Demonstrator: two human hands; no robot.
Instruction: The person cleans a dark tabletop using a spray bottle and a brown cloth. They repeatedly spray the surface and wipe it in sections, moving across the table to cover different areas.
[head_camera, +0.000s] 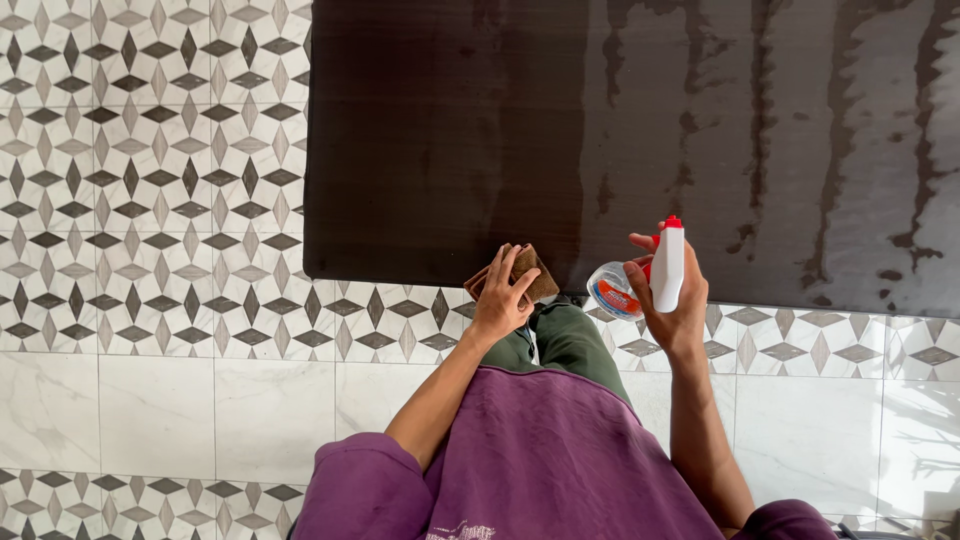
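Now my left hand (497, 300) clamps the cloth (520, 272) at the tabletop (450, 150) edge; right hand (672, 300) grips the upright spray bottle (655, 270) beside it.

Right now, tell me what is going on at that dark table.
A person in a purple top stands at the near edge of a dark brown table. The left hand presses a folded brown cloth on the table's edge. The right hand holds a white spray bottle with a red nozzle, pointed toward the tabletop. The right half of the surface shows wet streaks; the left half looks even and dark. Patterned floor tiles surround the table.
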